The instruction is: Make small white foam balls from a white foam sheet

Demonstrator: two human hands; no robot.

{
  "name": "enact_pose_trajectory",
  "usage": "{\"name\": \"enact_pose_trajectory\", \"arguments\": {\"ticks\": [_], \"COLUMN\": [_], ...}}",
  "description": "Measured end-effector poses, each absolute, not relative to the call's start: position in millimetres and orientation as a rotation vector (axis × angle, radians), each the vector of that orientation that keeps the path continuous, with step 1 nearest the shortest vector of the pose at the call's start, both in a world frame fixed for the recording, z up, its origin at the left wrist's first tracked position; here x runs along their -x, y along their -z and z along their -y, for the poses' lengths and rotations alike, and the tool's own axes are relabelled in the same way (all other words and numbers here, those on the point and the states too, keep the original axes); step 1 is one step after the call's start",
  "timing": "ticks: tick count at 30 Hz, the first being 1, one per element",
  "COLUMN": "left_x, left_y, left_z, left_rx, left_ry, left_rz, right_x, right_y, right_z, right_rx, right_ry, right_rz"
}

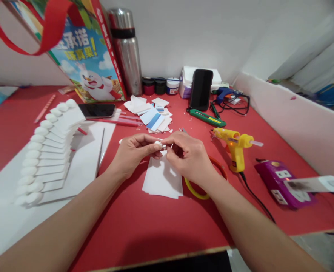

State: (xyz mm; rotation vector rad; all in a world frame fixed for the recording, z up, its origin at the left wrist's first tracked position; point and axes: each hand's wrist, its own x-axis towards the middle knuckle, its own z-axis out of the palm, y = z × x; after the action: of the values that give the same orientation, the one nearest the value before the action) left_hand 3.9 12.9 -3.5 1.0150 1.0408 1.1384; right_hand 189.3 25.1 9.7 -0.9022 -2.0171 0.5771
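Note:
My left hand point(133, 154) pinches a small, lumpy white piece point(158, 144) between thumb and fingers, in the middle of the table. The fingers of my right hand point(190, 153) are closed at the other side of it and touch it; what lies inside that pinch is too small to make out. Just below both hands is a short stack of white paper sheets point(163, 180). Partly under my right hand and wrist are scissors with a yellow and red handle point(196, 192). To the left, a curved row of white cards tipped with white ovals point(43, 153) stands on a white sheet.
A yellow glue gun point(236, 149) and a purple power strip point(278, 179) lie at right. Behind my hands are paper scraps point(155, 119), a green cutter point(208, 118), an upright phone point(201, 90) and a flat phone point(97, 110). A steel thermos point(130, 60) and gift bag point(91, 68) stand at the back.

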Motion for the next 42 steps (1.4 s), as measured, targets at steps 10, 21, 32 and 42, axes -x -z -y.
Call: {"name": "enact_pose_trajectory", "arguments": {"ticks": [10, 21, 32, 42], "left_x": [-4, -2, 0, 0], "left_y": [6, 4, 2, 3], "left_z": [-15, -17, -17, -18], "left_rx": [-1.006, -0.869, -0.792, -0.809], "left_ry": [-1.116, -1.074, -1.097, -1.075], "left_rz": [-1.045, -0.908, -0.836, -0.87], "right_x": [-191, -196, -186, -187], "right_y": [-10, -18, -14, -13], "right_z": [-24, -24, -22, -22], "right_rx": [0.917, 0.976, 1.01, 0.993], "right_ry": [-0.364, -0.401, -0.809, -0.738], "right_rz": [2.168, 1.986, 1.812, 1.857]}}
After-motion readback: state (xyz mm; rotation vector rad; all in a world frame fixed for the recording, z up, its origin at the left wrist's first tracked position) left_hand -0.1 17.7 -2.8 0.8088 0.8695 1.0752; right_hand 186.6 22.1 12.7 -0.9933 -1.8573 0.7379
